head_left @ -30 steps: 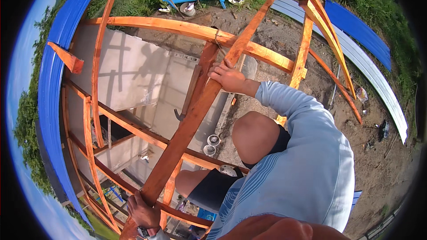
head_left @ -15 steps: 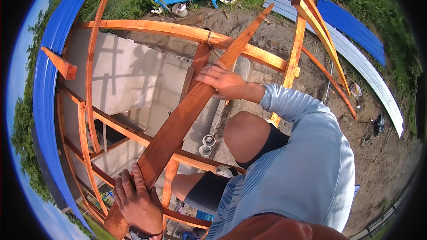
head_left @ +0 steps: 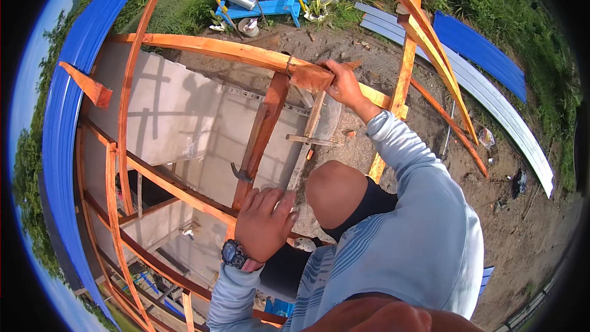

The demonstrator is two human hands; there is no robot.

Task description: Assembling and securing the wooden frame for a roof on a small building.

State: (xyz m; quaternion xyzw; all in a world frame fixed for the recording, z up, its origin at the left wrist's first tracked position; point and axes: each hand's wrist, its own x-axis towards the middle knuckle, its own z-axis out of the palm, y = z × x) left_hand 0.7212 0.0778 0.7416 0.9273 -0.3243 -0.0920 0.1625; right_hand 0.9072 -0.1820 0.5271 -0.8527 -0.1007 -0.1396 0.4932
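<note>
Turning the board (head_left: pixel 311 78) end-on, you leave it to your right hand (head_left: pixel 345 89) alone at the far beam (head_left: pixel 227 52).
It no longer stretches between both hands, so the right fingers, clasped around it, seem to do all the steadying; whether the beam bears it too is unclear. Earthy ground (head_left: pixel 522 233) spreads to your right, a blue roofing sheet (head_left: pixel 61 123) curves down the left, and a pale wall (head_left: pixel 178 110) stands beyond the timbers (head_left: pixel 178 185). Your left hand (head_left: pixel 264 224) is off the board, fingers loosely bent; I cannot tell whether they touch anything underneath. A hammer (head_left: pixel 243 174) lies along the dark post (head_left: pixel 265 138).
</note>
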